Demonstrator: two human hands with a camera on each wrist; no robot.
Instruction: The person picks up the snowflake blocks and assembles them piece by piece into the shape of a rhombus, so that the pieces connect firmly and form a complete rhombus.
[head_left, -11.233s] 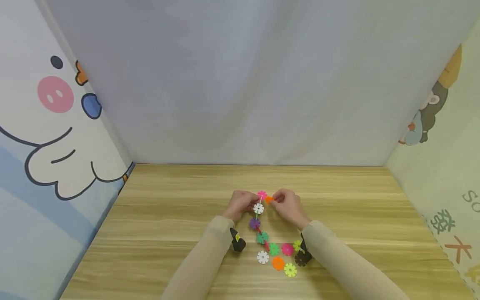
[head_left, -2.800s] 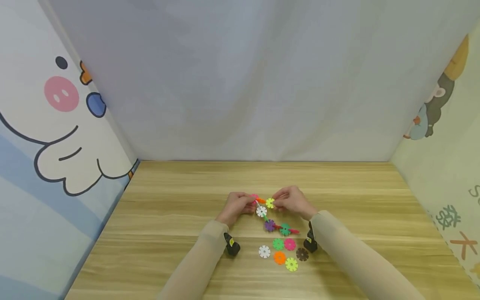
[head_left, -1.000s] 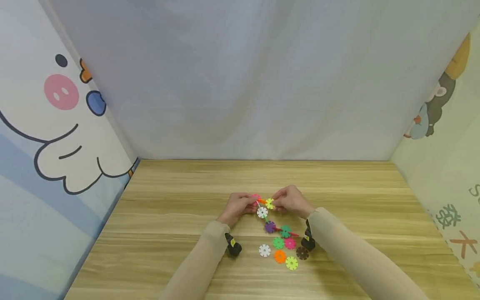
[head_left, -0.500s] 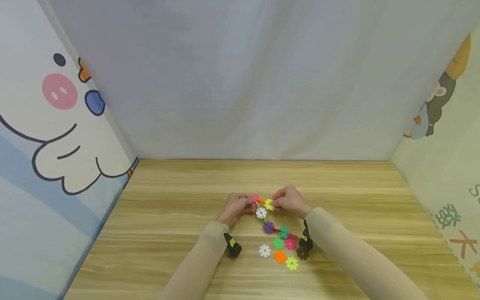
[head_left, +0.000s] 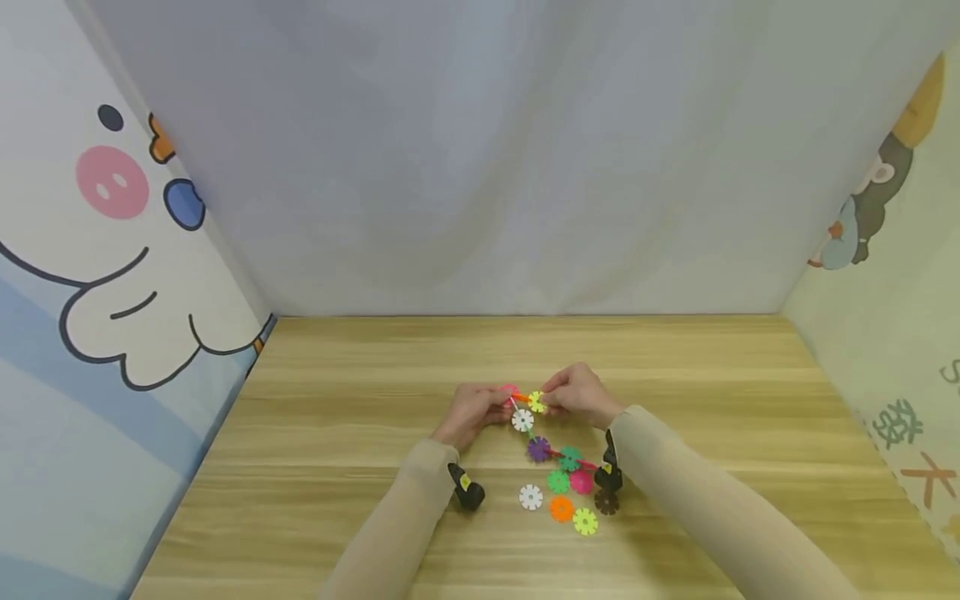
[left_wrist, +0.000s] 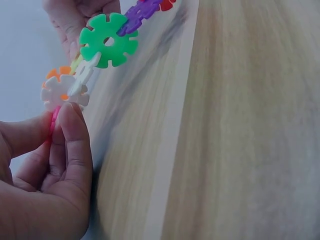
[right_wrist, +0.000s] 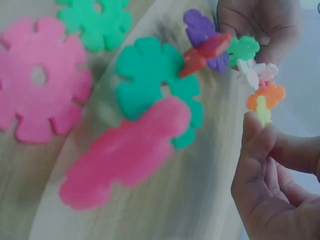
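A chain of notched plastic snowflake discs hangs between both hands. My left hand (head_left: 474,411) pinches a pink disc (left_wrist: 54,120) at the bend between thumb and fingers. From it an orange disc (right_wrist: 275,96) leads to a yellow disc (right_wrist: 262,109), which my right hand (head_left: 583,394) pinches by its edge. The yellow disc meets the orange one. Below the left hand run white discs (head_left: 522,421), a green disc (left_wrist: 107,42), a purple disc (head_left: 538,449), a red disc (right_wrist: 205,52), a teal disc (head_left: 570,457) and a pink end disc (right_wrist: 125,155).
Loose discs lie on the wooden table (head_left: 337,375) nearer the body: green (head_left: 558,481), pink (head_left: 581,482), white (head_left: 531,497), orange (head_left: 562,509), yellow (head_left: 586,522) and dark brown (head_left: 607,501). A pale curtain (head_left: 480,167) stands behind the table, with printed cloths at both sides.
Eleven seconds ago the right hand held the orange disc; now it holds a yellow one against it. One yellow disc has left the table. The chain's free end has swung right.
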